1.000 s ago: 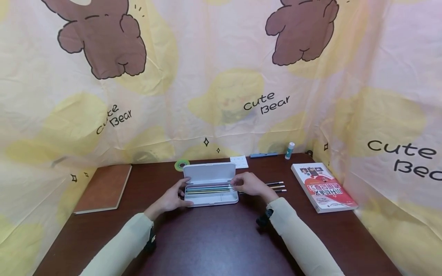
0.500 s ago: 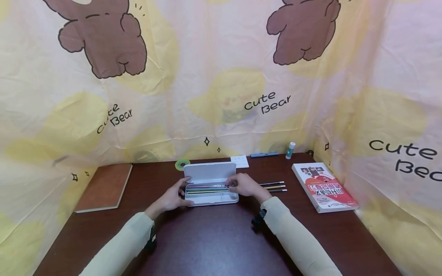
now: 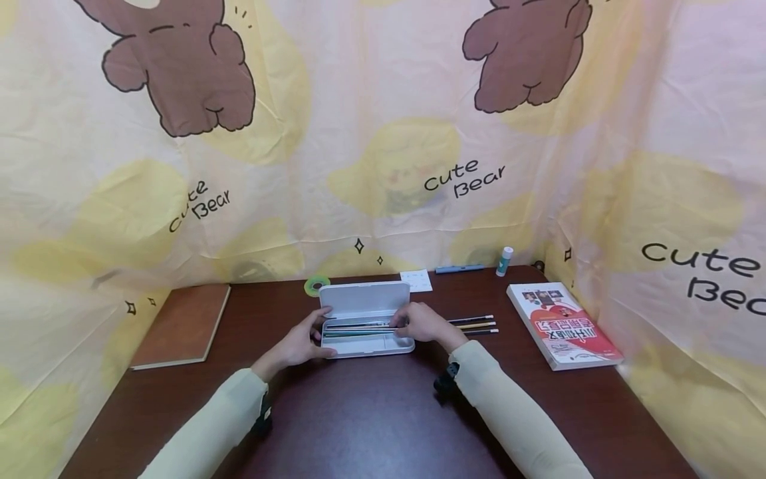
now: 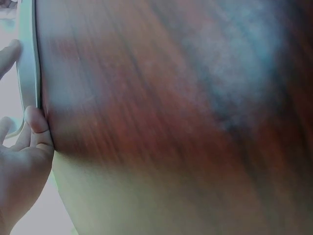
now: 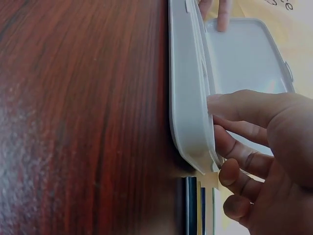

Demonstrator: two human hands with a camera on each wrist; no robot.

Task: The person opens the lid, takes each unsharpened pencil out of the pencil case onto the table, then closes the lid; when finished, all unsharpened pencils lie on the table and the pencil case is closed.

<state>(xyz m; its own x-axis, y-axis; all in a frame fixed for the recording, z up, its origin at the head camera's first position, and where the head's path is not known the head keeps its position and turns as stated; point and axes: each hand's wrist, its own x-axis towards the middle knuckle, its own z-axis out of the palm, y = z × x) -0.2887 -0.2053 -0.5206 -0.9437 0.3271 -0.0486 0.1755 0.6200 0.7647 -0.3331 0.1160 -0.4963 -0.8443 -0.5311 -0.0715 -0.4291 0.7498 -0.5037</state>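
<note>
A white pencil case [image 3: 383,345] lies open at the middle of the brown table [image 3: 365,412], lid [image 3: 364,299] tilted up at the back. Several pencils [image 3: 358,327] lie in its rear compartment. My left hand [image 3: 299,343] grips the case's left end; in the left wrist view the thumb [image 4: 36,123] presses on the case's edge [image 4: 27,58]. My right hand [image 3: 423,322] is at the case's right end, fingers curled over the rim [image 5: 188,88], pinching the end of a dark pencil that lies in the case. Three loose pencils [image 3: 477,324] lie just right of that hand.
A red book [image 3: 562,324] lies at the right, a brown notebook [image 3: 182,324] at the left. Along the back stand a green tape roll [image 3: 315,285], a white note [image 3: 415,280], a blue pen [image 3: 457,269] and a glue stick [image 3: 504,261]. A bear-print cloth hangs all round.
My right hand has come left and down onto the case's right end, and a dark pencil now lies in the rear compartment. The left hand has held still.
</note>
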